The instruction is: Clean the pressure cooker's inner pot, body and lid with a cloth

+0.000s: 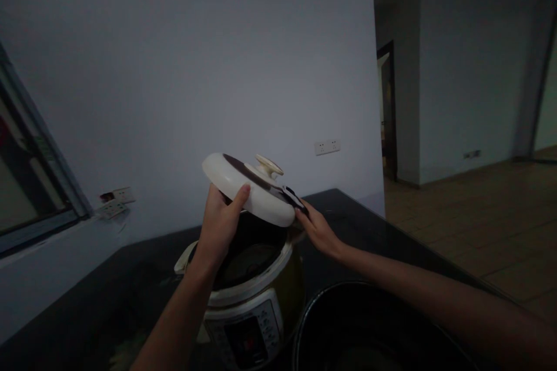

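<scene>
Two arms (391,281) outstretched, left hand (221,223) gripping a tilted lid (248,188), right hand (319,229) clasping its lower right edge

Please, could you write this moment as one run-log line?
left hand: holds lid | right hand: holds lid's black handle | lid: tilted over open cooker | black pot: beside cooker

With the cooker (272,316) on the counter (361,229) as dial centre, the lid (263,203) lies above at 12 o'clock, left hand (217,226) at its 8, right hand (321,231) at its 4. A pot (328,316) adjoins at 4 o'clock. Behind, the wall (217,69) bears a window (32,168) at 10 and a socket (327,147) at 1.
</scene>
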Tool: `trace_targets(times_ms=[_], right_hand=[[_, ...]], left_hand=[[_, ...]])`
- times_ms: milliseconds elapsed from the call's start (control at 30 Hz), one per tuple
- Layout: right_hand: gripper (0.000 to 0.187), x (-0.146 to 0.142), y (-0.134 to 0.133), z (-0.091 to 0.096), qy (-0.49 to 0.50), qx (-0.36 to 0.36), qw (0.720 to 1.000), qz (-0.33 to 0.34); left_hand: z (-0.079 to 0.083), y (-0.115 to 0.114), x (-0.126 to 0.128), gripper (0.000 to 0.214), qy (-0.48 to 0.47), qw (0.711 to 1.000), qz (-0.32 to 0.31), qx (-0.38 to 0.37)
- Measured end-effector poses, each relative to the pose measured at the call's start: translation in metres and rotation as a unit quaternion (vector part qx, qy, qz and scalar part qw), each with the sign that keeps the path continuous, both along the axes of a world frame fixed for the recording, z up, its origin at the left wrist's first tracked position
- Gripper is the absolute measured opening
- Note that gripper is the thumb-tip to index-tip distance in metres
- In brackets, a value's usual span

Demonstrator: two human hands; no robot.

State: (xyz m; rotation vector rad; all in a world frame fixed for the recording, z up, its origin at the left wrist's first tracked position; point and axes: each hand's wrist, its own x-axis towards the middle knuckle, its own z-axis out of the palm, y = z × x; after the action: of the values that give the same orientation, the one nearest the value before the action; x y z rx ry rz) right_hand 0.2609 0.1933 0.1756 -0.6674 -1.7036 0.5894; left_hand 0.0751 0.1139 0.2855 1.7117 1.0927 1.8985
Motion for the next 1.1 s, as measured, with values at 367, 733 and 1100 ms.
trace_targets(times_ms=[367, 733, 1100], right_hand=[[0.039, -0.030, 0.025, 0.055, -0.016, -0.104, 0.994, -0.005], [0.048, -0.030, -0.039, 0.059, -0.053, 0.100, 0.993, 0.037], [0.042, -0.097, -0.019, 0.169, -0.271, 0.155, 0.943, 0.119]], left_hand=[[-0.013, -0.005, -0.008, 0.049, -0.012, 1.000, 0.023, 0.004], [-0.018, -0.007, -0.009, 0.050, -0.013, 0.999, 0.036, 0.006], [-0.023, -0.006, -0.012, 0.050, -0.022, 0.999, 0.025, 0.012]])
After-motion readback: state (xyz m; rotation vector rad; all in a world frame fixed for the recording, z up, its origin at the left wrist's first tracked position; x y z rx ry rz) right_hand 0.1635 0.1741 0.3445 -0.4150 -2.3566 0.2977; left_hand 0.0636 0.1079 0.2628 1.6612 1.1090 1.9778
